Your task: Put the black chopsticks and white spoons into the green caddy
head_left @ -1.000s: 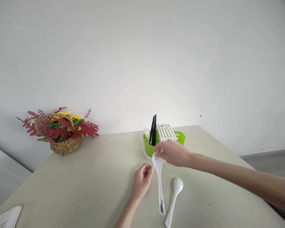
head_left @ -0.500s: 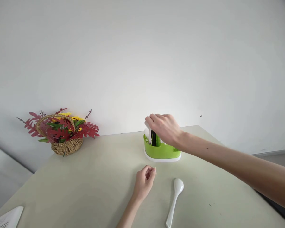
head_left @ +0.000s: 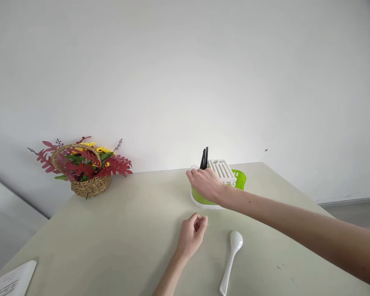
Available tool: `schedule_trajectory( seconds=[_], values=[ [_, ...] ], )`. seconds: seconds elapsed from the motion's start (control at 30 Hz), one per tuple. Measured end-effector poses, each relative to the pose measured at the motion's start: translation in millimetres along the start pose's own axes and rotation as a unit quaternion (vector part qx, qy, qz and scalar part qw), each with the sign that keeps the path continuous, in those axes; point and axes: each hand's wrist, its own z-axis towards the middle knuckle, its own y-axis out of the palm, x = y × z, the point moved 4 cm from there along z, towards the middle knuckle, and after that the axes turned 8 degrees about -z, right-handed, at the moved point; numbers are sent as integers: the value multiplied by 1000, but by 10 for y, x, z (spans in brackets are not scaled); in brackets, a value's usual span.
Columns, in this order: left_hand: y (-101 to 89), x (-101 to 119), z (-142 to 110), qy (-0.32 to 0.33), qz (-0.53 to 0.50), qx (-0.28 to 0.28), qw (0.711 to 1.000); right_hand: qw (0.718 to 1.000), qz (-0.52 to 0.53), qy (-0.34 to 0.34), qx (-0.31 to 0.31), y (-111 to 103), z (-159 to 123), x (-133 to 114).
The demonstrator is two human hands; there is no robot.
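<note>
My right hand (head_left: 206,183) is at the front left of a green cutlery holder (head_left: 241,179) with a white base. Its fingers are curled down, and they hide whatever they grip. Just above the knuckles shows a bit of a white utensil (head_left: 194,167). Behind this hand, black chopsticks (head_left: 205,158) stand upright in the holder, beside a white slotted rack (head_left: 222,169). My left hand (head_left: 191,234) rests on the table in front of the holder, loosely closed with nothing visible in it. A white spoon (head_left: 231,261) lies to its right, bowl end away from me.
A wicker basket (head_left: 91,187) of red leaves and yellow flowers stands at the back left of the table (head_left: 117,242). A flat white object with dark slots or lines (head_left: 14,281) lies at the near left corner. A pale wall (head_left: 185,82) rises behind the table.
My right hand has come down from above the holder to its front left, uncovering the chopstick tops and the white rack. My left hand keeps its pose. The view has shifted slightly.
</note>
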Motion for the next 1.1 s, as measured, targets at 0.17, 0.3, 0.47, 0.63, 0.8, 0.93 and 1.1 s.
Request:
schedule_trajectory(
  seconds=[0.17, 0.3, 0.47, 0.63, 0.8, 0.93, 1.1],
  values=[
    [6, -2, 8, -5, 7, -3, 1000, 999, 34, 37, -17, 18, 155, 98],
    [8, -6, 7, -7, 6, -7, 1000, 997, 53, 52, -37, 39, 258, 135],
    [4, -8, 3, -9, 9, -14, 1000, 994, 73, 53, -63, 95, 317, 172],
    [2, -12, -2, -5, 0, -11, 1000, 992, 87, 67, -56, 36, 214, 249],
    [7, -21, -4, 0, 2, -7, 1000, 993, 97, 62, -6, -45, -137, 269],
    [11, -18, -7, 2, 9, -9, 1000, 990, 126, -48, 50, 1, -569, 136],
    [12, -11, -25, -2, 7, -12, 1000, 974, 55, -221, 7, 312, -1105, -57]
  ],
)
